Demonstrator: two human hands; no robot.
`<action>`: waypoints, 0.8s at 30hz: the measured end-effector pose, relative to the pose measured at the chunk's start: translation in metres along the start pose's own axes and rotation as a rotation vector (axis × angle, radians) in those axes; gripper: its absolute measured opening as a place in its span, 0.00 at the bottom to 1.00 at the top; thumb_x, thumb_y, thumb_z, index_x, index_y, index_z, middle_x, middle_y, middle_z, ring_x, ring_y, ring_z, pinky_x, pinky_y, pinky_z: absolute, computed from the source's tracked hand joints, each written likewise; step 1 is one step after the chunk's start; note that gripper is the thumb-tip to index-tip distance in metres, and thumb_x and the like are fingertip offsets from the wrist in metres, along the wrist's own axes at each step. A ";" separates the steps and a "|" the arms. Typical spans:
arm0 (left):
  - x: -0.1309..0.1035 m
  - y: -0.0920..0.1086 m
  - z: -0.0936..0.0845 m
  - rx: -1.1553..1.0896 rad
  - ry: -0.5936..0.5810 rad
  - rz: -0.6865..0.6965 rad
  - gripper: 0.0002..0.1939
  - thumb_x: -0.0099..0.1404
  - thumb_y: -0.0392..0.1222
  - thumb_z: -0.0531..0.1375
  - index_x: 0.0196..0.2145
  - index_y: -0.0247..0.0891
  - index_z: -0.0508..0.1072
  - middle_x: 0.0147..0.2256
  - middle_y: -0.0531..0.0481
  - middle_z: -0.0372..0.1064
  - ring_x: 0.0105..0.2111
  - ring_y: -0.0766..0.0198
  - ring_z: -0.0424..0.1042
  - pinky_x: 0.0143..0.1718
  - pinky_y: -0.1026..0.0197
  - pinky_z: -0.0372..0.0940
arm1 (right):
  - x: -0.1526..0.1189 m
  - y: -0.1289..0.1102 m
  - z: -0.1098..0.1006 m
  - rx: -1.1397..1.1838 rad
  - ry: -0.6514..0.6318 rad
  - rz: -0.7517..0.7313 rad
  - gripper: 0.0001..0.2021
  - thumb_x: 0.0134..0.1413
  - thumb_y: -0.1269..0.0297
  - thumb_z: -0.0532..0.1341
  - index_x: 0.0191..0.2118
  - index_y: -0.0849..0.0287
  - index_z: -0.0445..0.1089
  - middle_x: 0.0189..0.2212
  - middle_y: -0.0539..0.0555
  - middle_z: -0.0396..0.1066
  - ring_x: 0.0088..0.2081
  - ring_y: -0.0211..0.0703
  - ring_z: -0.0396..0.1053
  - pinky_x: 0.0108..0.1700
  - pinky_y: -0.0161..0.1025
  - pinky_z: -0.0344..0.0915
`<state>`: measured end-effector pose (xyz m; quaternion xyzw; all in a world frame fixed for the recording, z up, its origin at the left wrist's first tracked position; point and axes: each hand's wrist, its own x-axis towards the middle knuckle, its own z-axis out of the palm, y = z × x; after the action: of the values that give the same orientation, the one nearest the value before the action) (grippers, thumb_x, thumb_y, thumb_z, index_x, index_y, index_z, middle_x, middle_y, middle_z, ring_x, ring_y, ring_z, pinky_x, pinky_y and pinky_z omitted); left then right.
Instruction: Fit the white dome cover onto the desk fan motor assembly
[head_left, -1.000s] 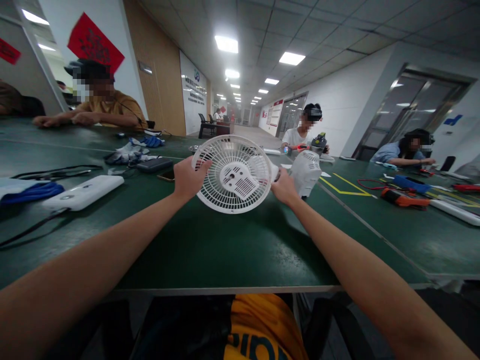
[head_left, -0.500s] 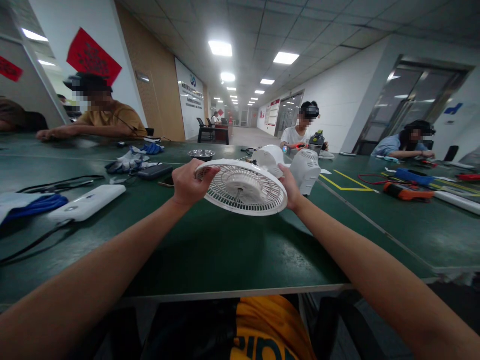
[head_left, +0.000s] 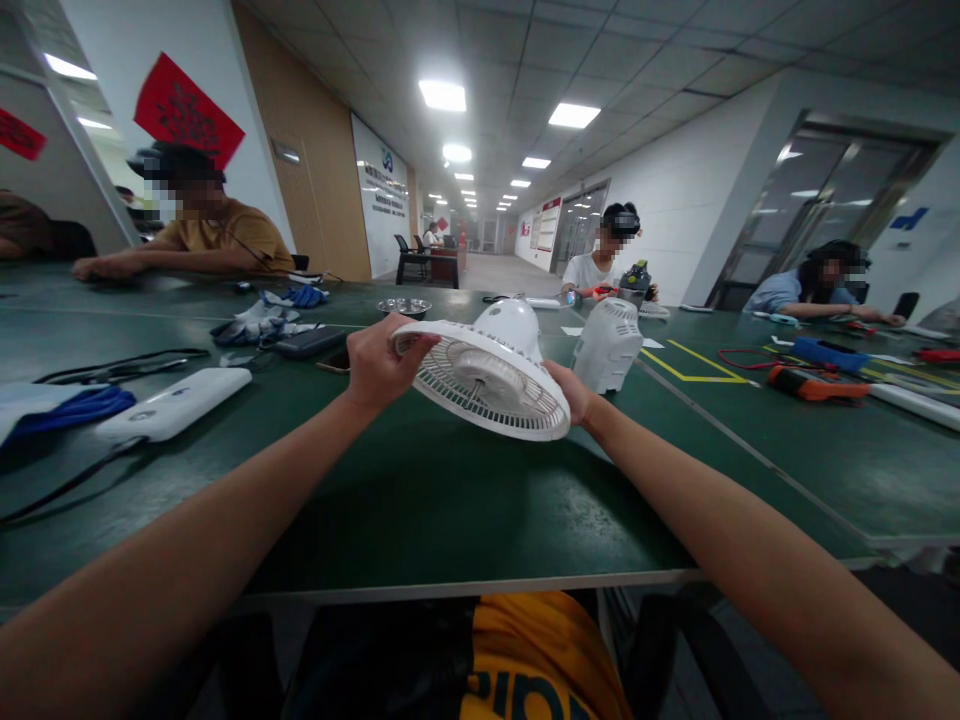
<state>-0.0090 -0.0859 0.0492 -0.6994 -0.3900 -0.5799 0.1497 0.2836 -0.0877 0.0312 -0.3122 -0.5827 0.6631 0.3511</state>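
Note:
A white fan grille (head_left: 517,406), round and slatted, is held tilted above the green table, its inner side with a thin metal shaft facing me. My left hand (head_left: 382,362) grips its left rim, thumb over the edge. Closed on the right side is my right hand (head_left: 568,392), its fingers partly hidden behind the rim. Against the back of the grille shows a rounded white housing (head_left: 511,325). Just beyond my right hand a white vented fan part (head_left: 607,345) stands on the table.
To the left lie a white power strip (head_left: 176,405), blue-and-white gloves (head_left: 259,325) and a dark case (head_left: 311,342). A metal bowl (head_left: 403,308) sits farther back. An orange multimeter (head_left: 816,384) is at the right. Several people sit around the green table (head_left: 450,520).
The grille has tilted, its right side dropping slightly along with my right hand. The rounded housing behind it has turned more upright and into fuller view. My left hand keeps its hold.

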 end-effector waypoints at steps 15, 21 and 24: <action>0.005 -0.010 0.004 -0.049 -0.017 -0.018 0.19 0.66 0.56 0.58 0.26 0.38 0.71 0.23 0.54 0.68 0.23 0.65 0.66 0.29 0.62 0.59 | -0.002 0.009 0.005 0.046 -0.067 -0.175 0.27 0.42 0.58 0.76 0.49 0.60 0.72 0.42 0.56 0.80 0.42 0.46 0.78 0.47 0.40 0.73; 0.008 -0.014 0.004 0.003 -0.071 -0.038 0.15 0.67 0.51 0.57 0.31 0.38 0.72 0.27 0.51 0.72 0.27 0.63 0.70 0.34 0.60 0.65 | -0.002 0.005 0.013 -0.027 -0.087 -0.240 0.30 0.36 0.61 0.78 0.49 0.59 0.74 0.43 0.55 0.80 0.43 0.46 0.77 0.48 0.42 0.73; 0.011 -0.023 0.004 0.017 -0.181 -0.045 0.09 0.66 0.46 0.57 0.36 0.40 0.74 0.35 0.47 0.77 0.36 0.57 0.75 0.41 0.57 0.68 | 0.001 0.003 0.015 -0.094 -0.006 -0.309 0.27 0.37 0.63 0.77 0.47 0.59 0.74 0.43 0.55 0.80 0.44 0.49 0.77 0.51 0.46 0.72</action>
<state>-0.0222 -0.0643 0.0524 -0.7387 -0.4227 -0.5140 0.1067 0.2704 -0.0960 0.0296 -0.2330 -0.6554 0.5740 0.4321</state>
